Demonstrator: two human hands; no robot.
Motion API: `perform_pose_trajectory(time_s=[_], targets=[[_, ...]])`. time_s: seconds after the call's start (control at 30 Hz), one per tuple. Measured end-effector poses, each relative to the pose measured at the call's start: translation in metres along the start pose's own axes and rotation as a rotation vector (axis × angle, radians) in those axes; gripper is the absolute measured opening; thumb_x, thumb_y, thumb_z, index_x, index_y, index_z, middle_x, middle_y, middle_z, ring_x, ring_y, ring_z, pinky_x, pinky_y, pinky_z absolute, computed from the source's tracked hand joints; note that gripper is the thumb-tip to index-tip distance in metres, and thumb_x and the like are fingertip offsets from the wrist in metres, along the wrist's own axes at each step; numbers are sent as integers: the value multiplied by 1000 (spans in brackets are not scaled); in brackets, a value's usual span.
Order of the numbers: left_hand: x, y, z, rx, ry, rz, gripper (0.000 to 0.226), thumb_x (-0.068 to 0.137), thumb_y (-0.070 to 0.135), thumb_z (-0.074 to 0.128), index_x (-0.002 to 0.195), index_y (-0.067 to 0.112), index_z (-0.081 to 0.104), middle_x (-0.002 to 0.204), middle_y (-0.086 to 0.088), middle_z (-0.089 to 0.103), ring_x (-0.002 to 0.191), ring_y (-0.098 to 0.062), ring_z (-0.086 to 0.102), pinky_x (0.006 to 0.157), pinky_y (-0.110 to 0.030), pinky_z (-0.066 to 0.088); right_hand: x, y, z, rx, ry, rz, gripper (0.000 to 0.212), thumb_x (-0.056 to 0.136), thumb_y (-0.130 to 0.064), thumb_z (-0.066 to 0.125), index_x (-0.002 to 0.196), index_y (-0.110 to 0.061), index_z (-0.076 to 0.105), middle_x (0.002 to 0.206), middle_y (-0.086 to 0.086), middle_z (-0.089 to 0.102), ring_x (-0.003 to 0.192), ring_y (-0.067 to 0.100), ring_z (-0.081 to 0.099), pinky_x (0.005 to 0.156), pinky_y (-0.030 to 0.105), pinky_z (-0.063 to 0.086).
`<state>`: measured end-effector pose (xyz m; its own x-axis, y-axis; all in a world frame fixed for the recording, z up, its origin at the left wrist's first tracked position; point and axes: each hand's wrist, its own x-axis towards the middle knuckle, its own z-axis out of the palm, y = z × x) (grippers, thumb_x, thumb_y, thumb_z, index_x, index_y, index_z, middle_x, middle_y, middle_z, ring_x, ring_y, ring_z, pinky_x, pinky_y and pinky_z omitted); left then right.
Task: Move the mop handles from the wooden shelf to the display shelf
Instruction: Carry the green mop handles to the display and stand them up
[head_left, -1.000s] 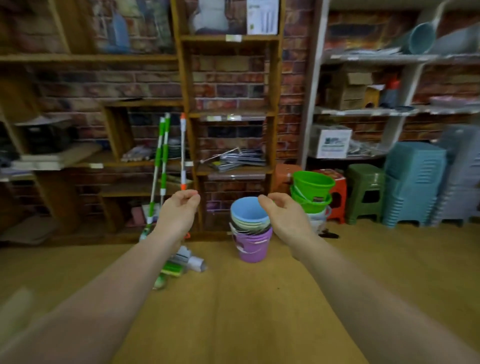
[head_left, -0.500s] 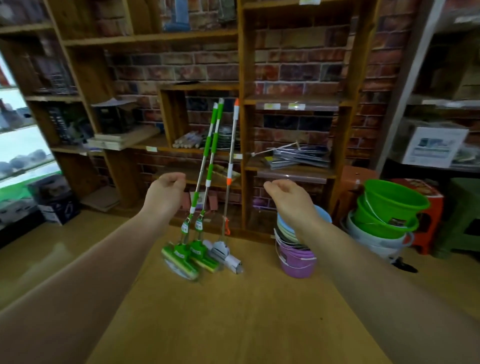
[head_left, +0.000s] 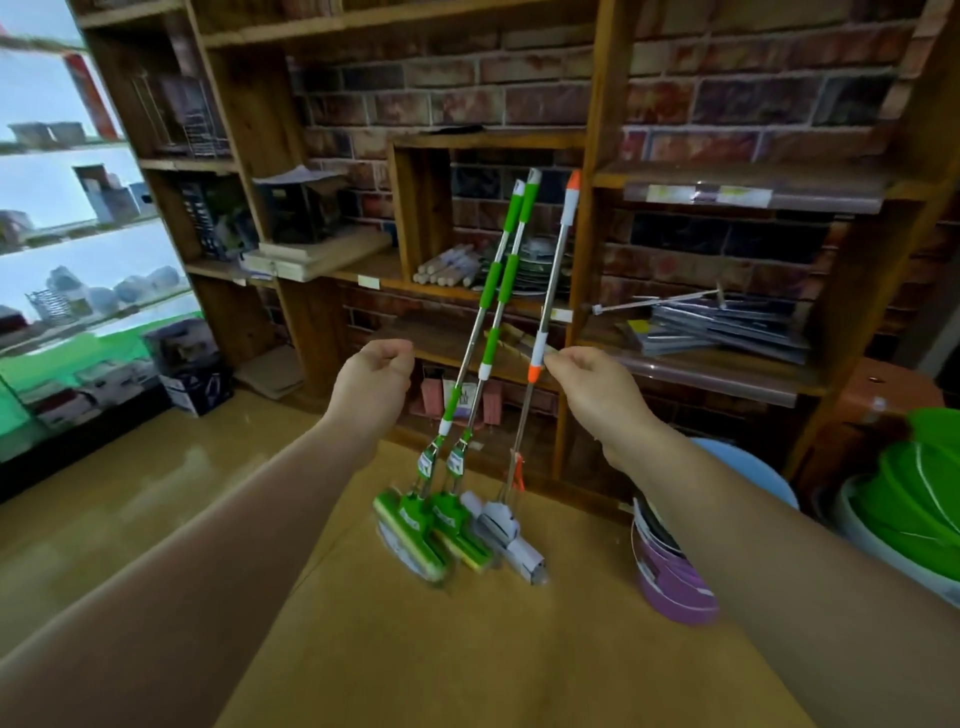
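Observation:
Three mops lean against the wooden shelf (head_left: 589, 244), heads on the floor. Two have green-and-steel handles (head_left: 500, 291), side by side, with green sponge heads (head_left: 415, 535). The third, on the right, has a white-and-orange handle (head_left: 560, 244) and a grey head (head_left: 506, 535). My left hand (head_left: 371, 387) hovers left of the green handles with loosely curled fingers, holding nothing. My right hand (head_left: 592, 395) is just right of the orange-banded handle. Its curled fingertips are close to the handle but not closed around it.
A purple bucket stack (head_left: 670, 587) stands on the floor under my right forearm, and green buckets (head_left: 914, 509) sit further right. Bright glass shelves (head_left: 78, 234) with small goods fill the left edge. Flat packets (head_left: 727, 327) lie on the wooden shelf board.
The view has swung left and closer to the wooden shelf. The mops have come to the middle, between my hands. Both hands keep the same curled pose.

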<state>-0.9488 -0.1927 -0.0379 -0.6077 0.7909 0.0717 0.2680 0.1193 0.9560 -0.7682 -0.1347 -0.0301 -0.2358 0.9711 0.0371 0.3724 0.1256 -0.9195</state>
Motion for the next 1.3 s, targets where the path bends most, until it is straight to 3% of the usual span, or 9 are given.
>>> perform_pose_trajectory(time_s=[0.1,0.2,0.4,0.6,0.73,0.93,1.07,1.17,1.3], targets=[[64,-1,5,16,-36,29,29,97,25,42,123,20,53,108,1,59,105,-18,56,93,-36,45,57,-14,26,18,12,10,43,97,-32,41,127,-1,49,134,19,50,121,32,47,103,43,37],[124,4,8,36,-60,37,30,97,26,42,124,19,53,122,-4,56,116,-22,52,103,-42,41,112,-30,49,48,10,24,43,96,-36,42,132,-11,47,132,7,51,121,24,46,95,34,37],[233,12,25,37,-121,55,32,96,25,42,125,19,53,119,-3,57,114,-20,53,96,-35,42,209,-47,80,63,46,21,44,96,-36,43,133,-14,45,118,3,52,101,17,46,92,35,39],[340,0,59,31,-133,52,30,96,27,42,124,19,53,98,2,59,91,-14,57,83,-32,45,322,-44,106,42,43,36,43,97,-36,42,134,-14,44,133,11,51,119,28,49,101,40,40],[420,-1,93,75,-157,76,31,97,29,42,124,20,53,119,-4,57,113,-22,55,101,-41,44,416,-40,121,36,49,41,43,97,-34,42,135,-13,42,129,8,52,116,26,50,92,35,40],[529,3,134,82,-262,47,28,97,28,42,121,19,55,105,2,54,107,-19,54,98,-35,42,536,-46,146,5,100,89,38,95,-29,46,124,-7,53,115,12,57,109,30,54,95,41,42],[595,-2,145,109,-325,68,32,97,27,41,125,19,53,116,-2,56,113,-23,53,103,-40,42,587,-54,169,-24,127,116,27,95,-28,45,100,-4,56,82,6,55,82,27,52,67,32,41],[643,-12,152,119,-410,102,32,98,29,39,126,19,53,120,-4,55,114,-23,53,102,-39,42,619,-53,189,-60,224,161,19,93,-30,46,80,-17,45,62,-5,40,63,16,45,51,22,30],[693,-26,159,146,-577,110,35,98,32,39,128,19,52,123,-6,58,116,-28,53,97,-41,43,642,-57,210,-57,327,235,26,95,-27,44,97,-6,58,92,11,56,92,29,54,79,34,41]])
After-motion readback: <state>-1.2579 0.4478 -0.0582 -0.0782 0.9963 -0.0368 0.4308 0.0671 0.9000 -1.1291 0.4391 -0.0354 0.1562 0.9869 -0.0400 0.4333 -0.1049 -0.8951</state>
